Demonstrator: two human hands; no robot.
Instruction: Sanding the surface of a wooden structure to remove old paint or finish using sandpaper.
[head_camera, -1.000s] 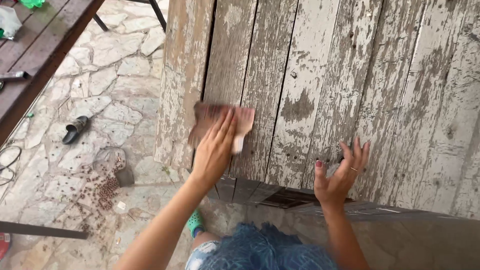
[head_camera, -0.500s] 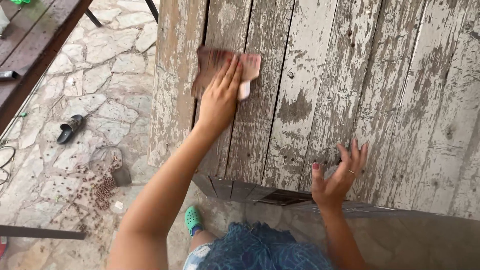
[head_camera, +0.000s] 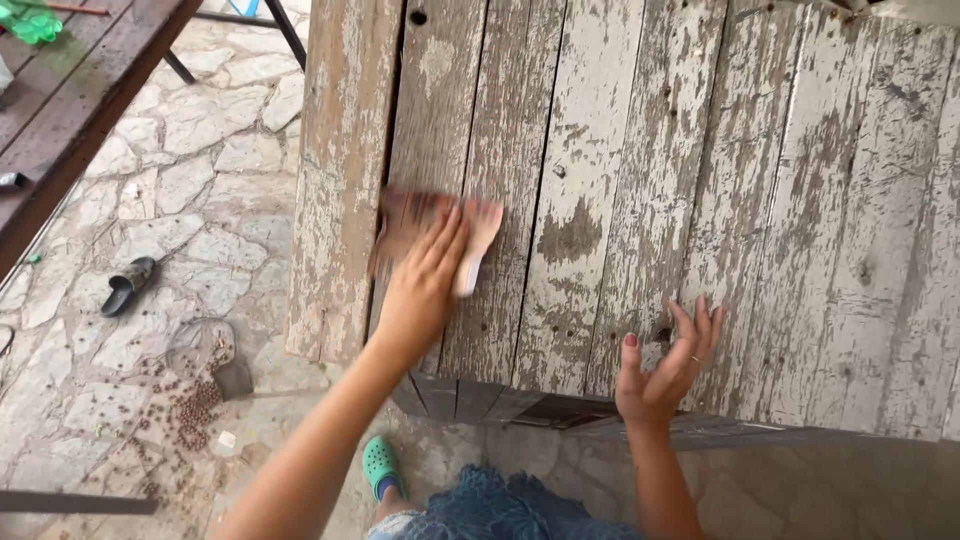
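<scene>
Sandpaper: a reddish-brown sheet (head_camera: 425, 225) is lying flat on the weathered wooden tabletop (head_camera: 700, 180), pinned under the fingers of the left hand, its edges blurring and showing just beyond and to either side of the fingertips.
Left hand: the hand (head_camera: 420, 285) is pressing palm down on the sheet, fingers lying close together and stretched straight out along the planks.
Right hand: the hand (head_camera: 665, 365) is bracing on the near edge of the tabletop, well apart from the sheet, fingers spreading wide and gripping nothing; a ring is showing on one finger.
Tabletop: grey planks are showing flaking pale paint, dark gaps and small nail holes ahead of both sets of fingers.
Ground: a stone-paved floor (head_camera: 200, 170) is lying off to the left of the left hand, with a dark sandal (head_camera: 128, 285) and a scatter of small brown bits (head_camera: 185, 410) on it.
Foot: a green clog (head_camera: 380, 465) is showing below the left forearm.
</scene>
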